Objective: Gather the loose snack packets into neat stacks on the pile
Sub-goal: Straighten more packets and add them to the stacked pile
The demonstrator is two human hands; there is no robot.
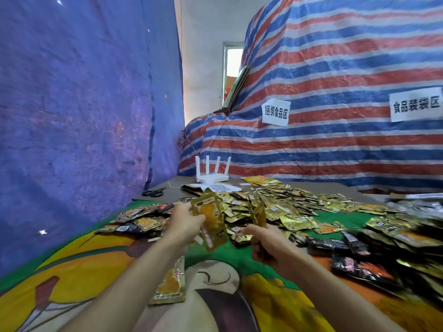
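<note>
A big pile of gold snack packets (275, 207) covers the middle of the table, with black packets (359, 267) spread to the right. My left hand (184, 224) grips a bunch of gold packets (211, 221) upright above the cloth. My right hand (271, 243) holds a thin upright stack of gold packets (257, 215) just in front of the pile. One loose gold packet (171, 283) lies flat on the cloth below my left forearm. More gold and black packets (141, 219) lie to the left.
A colourful printed cloth (84, 259) covers the near table. A white router (212, 173) and black scissors (153, 192) sit at the back. A blue tarp hangs on the left; a striped tarp (335, 104) with paper labels rises behind.
</note>
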